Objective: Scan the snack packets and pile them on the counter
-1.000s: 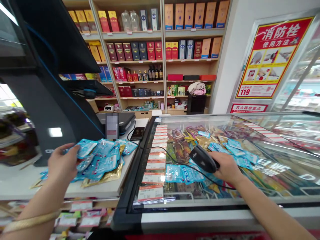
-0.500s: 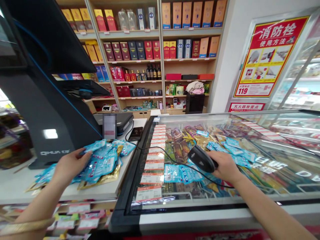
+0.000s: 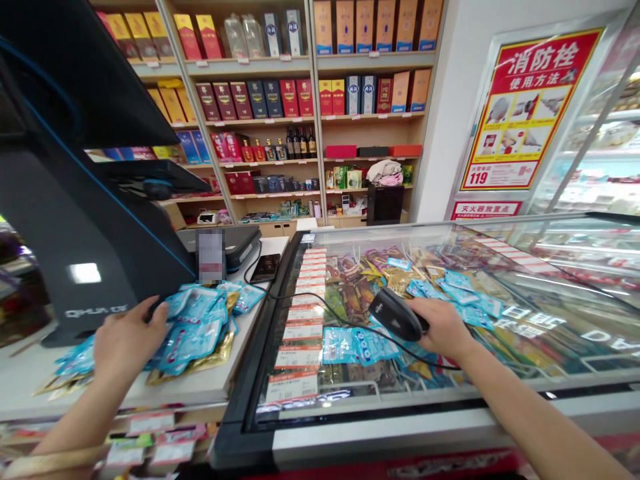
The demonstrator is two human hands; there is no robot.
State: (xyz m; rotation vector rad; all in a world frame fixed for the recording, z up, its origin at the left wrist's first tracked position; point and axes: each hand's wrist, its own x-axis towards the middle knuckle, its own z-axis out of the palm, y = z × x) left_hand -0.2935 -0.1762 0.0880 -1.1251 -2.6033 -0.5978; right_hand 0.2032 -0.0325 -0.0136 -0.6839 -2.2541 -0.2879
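The right hand is closed round the black scanner; the left hand touches the pile of blue packets, though whether it pinches any cannot be told; the pile lies near the right edge of the white counter, beside the terminal stand; the scanner is over the glass freezer, with room before its front rim; the right forearm slants in from lower right; the left palm faces down, fingers bent.
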